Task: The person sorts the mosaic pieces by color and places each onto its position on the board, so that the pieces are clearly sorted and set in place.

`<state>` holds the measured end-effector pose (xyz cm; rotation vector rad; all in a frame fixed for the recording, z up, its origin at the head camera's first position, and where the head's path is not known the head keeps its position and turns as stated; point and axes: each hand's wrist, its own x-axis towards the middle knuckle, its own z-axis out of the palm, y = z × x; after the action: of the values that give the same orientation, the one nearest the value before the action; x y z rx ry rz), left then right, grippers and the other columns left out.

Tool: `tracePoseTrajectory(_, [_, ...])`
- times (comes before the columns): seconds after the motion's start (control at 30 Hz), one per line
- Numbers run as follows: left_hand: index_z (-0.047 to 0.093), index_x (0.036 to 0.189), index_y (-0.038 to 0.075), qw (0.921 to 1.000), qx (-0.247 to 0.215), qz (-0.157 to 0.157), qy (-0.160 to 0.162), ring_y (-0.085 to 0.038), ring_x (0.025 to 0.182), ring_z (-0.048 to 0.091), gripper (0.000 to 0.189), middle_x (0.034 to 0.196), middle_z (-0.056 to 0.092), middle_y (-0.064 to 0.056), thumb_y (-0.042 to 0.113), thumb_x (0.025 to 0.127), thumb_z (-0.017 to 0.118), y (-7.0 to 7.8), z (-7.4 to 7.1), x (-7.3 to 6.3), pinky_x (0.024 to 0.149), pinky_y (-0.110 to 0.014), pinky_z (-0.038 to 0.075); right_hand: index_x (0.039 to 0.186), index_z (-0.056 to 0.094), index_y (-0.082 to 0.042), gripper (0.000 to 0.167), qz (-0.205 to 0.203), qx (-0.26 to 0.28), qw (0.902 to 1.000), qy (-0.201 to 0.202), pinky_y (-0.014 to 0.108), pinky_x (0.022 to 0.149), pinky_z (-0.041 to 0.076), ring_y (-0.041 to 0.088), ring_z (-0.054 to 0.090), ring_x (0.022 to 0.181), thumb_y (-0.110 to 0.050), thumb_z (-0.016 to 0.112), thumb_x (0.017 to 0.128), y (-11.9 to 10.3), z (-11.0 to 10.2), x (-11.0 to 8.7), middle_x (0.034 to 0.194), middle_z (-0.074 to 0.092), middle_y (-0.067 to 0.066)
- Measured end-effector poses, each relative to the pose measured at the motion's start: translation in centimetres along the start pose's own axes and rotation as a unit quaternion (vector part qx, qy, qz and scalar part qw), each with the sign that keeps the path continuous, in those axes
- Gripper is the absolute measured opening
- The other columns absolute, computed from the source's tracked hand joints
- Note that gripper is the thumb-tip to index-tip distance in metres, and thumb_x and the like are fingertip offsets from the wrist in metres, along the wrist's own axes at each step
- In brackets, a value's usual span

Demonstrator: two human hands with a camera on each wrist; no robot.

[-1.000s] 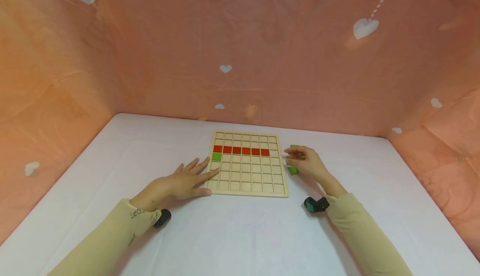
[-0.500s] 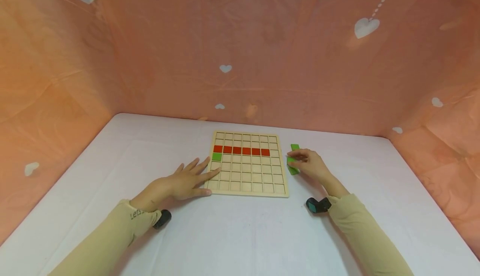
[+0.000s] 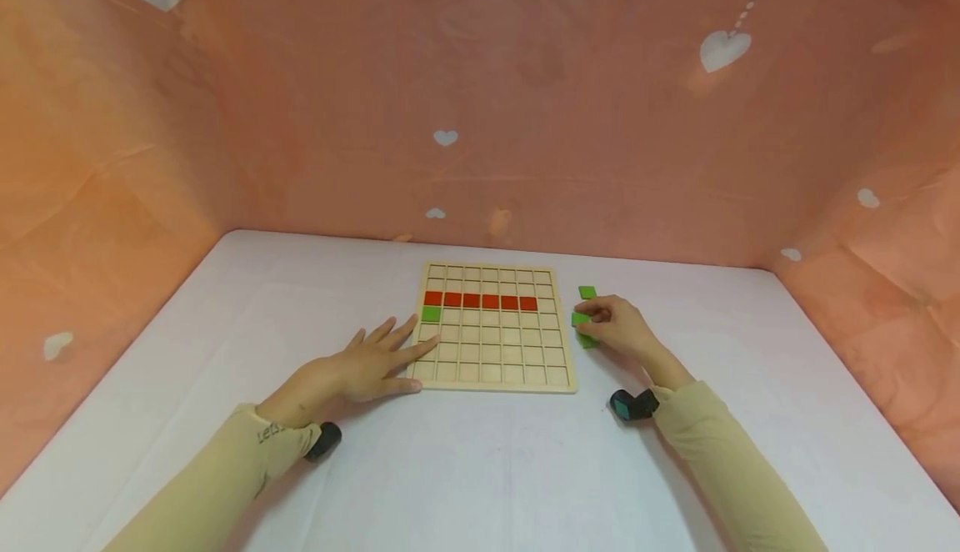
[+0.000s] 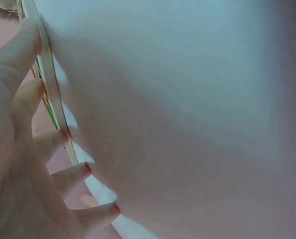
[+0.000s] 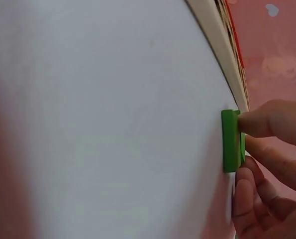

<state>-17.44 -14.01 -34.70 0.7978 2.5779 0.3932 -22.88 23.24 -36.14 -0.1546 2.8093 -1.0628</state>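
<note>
A pale wooden grid board (image 3: pixel 491 352) lies flat on the table, with a row of red square tiles (image 3: pixel 490 302) and one green tile (image 3: pixel 431 314) at the left of the row below. My left hand (image 3: pixel 367 368) spreads its fingers over the board's lower left edge, thumb at the near corner. Right of the board, my right hand (image 3: pixel 618 327) pinches a green square tile (image 3: pixel 581 319) between thumb and fingers. Another green tile (image 5: pixel 230 142) sits close by the thumb in the right wrist view. A further green tile (image 3: pixel 587 292) lies just beyond the fingers.
A white cloth (image 3: pixel 465 469) covers the table. Orange-pink sheets with white hearts (image 3: pixel 446 138) hang behind and at both sides. Each wrist carries a small black camera, such as the right camera (image 3: pixel 633 405).
The green tiles beside the board, lined up in a strip before, now stand apart, one drawn slightly left in the right hand's fingers. The left hand stays in place. The head view shifts slightly.
</note>
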Motion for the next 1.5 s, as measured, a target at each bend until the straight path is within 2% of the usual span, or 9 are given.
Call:
tracePoseTrajectory(0.4, [0.024, 0.153, 0.021, 1.0000, 0.003, 0.002, 0.004, -0.051, 0.143, 0.004, 0.066, 0.160, 0.005, -0.021, 0.047, 0.097, 0.048, -0.1, 0.1, 0.0, 0.106, -0.074, 0.008, 0.114, 0.066, 0.002, 0.032, -0.003, 0.020, 0.9998, 0.001, 0.027, 0.073, 0.041, 0.020, 0.051, 0.087, -0.012, 0.070, 0.085, 0.7, -0.3, 0.0, 0.096, 0.061, 0.012])
tracePoseTrajectory(0.7, [0.024, 0.153, 0.022, 1.0000, 0.003, -0.001, 0.001, -0.050, 0.144, 0.004, 0.066, 0.160, 0.004, -0.020, 0.046, 0.098, 0.048, -0.3, 0.3, 0.0, 0.107, -0.073, 0.007, 0.110, 0.067, 0.002, 0.030, -0.021, 0.001, 0.9998, 0.005, 0.028, 0.070, 0.042, 0.018, 0.052, 0.081, -0.014, 0.071, 0.085, 0.6, -0.2, 0.1, 0.090, 0.063, 0.010])
tracePoseTrajectory(1.03, [0.023, 0.153, 0.023, 1.0000, -0.003, 0.002, -0.001, -0.050, 0.144, 0.002, 0.066, 0.161, 0.003, -0.019, 0.046, 0.097, 0.049, -0.4, 0.3, 0.0, 0.107, -0.073, 0.005, 0.116, 0.065, 0.002, 0.033, -0.028, 0.018, 0.9994, 0.009, 0.028, 0.076, 0.046, 0.023, 0.060, 0.091, -0.015, 0.069, 0.088, 0.4, -0.1, 0.2, 0.099, 0.066, 0.015])
tracePoseTrajectory(1.3, [0.023, 0.153, 0.023, 1.0000, 0.000, -0.001, -0.002, -0.049, 0.144, 0.003, 0.065, 0.161, 0.003, -0.019, 0.046, 0.097, 0.049, -0.5, 0.2, 0.0, 0.107, -0.073, 0.006, 0.116, 0.066, 0.000, 0.035, -0.020, 0.035, 0.9991, 0.006, 0.023, 0.075, 0.047, 0.022, 0.061, 0.093, -0.017, 0.071, 0.086, -0.2, 0.2, 0.3, 0.102, 0.066, 0.015])
tracePoseTrajectory(1.5, [0.023, 0.153, 0.023, 1.0000, -0.001, 0.004, -0.004, -0.050, 0.144, 0.003, 0.065, 0.160, 0.004, -0.020, 0.046, 0.098, 0.048, -0.5, 0.2, 0.1, 0.107, -0.073, 0.006, 0.116, 0.066, 0.001, 0.035, -0.032, 0.038, 0.9988, 0.006, 0.027, 0.078, 0.046, 0.023, 0.061, 0.093, -0.017, 0.071, 0.086, -0.9, 0.4, 0.3, 0.101, 0.066, 0.015])
